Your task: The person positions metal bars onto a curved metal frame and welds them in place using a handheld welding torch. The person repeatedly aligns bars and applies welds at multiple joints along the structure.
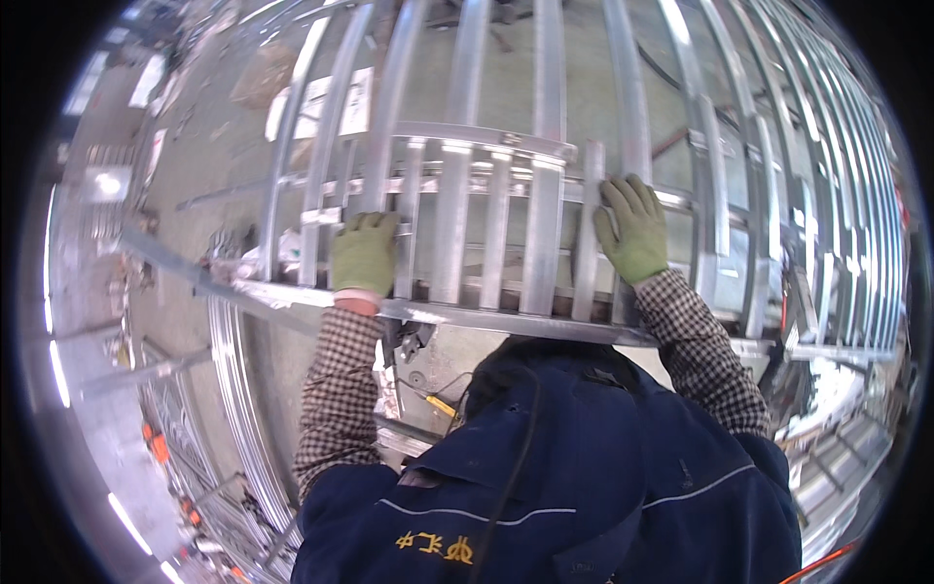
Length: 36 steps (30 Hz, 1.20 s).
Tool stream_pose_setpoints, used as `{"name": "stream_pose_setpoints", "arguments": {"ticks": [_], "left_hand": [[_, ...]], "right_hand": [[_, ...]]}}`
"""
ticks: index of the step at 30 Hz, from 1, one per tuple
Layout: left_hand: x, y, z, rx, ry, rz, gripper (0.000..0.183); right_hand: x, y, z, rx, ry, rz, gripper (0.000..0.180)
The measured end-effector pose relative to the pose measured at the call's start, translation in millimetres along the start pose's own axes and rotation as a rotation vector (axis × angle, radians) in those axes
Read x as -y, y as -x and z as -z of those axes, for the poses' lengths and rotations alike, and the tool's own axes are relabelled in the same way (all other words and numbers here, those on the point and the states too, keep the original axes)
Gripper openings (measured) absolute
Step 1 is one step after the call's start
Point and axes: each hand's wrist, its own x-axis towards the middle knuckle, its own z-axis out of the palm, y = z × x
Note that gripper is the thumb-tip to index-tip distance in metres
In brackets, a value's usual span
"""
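Note:
My left hand (363, 252), in a green work glove, is curled over a long metal tube (398, 95) on the left of a metal frame. Another glove of the same kind covers my right hand (633, 230), which lies over a second long tube (626, 95); its thumb is beside a short metal bar (588, 233). Whether those fingers grip the tube is hidden. Between my hands, several parallel bars meet a shorter crosspiece (481, 136) at their far side. A front rail (474, 317) runs across just before my body.
More parallel metal tubes (824, 160) fill the right side. A bundle of long profiles (237, 394) stands lower left, near an angled bar (168, 255). White sheet material (343, 102) lies beyond the frame. A yellow-handled tool (441, 406) is below the front rail.

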Motion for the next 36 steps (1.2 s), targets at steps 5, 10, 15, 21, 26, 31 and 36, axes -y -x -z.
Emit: {"name": "stream_pose_setpoints", "arguments": {"ticks": [5,10,15,21,26,31,36], "left_hand": [[-10,-7,39,0.08,0.229,0.133,0.035],[-130,-14,32,0.121,0.746,-0.48,0.042],[-191,-26,17,0.373,0.569,-0.564,0.048],[-210,-25,27,0.408,0.206,-0.643,0.044],[-226,-19,19,0.435,0.12,-0.663,0.044],[-210,-15,23,0.436,0.347,-0.608,0.059],[-185,-36,28,0.583,0.618,-0.451,0.056]], "right_hand": [[10,28,15,0.061,-0.049,-0.089,0.041],[20,44,22,0.128,-0.038,-0.124,0.04],[24,55,31,0.201,-0.079,-0.154,0.04],[33,77,36,0.199,-0.107,-0.156,0.04],[33,84,39,0.215,-0.12,-0.133,0.031],[34,89,42,0.278,-0.126,-0.103,0.024],[33,91,43,0.334,-0.146,-0.062,0.026]]}}
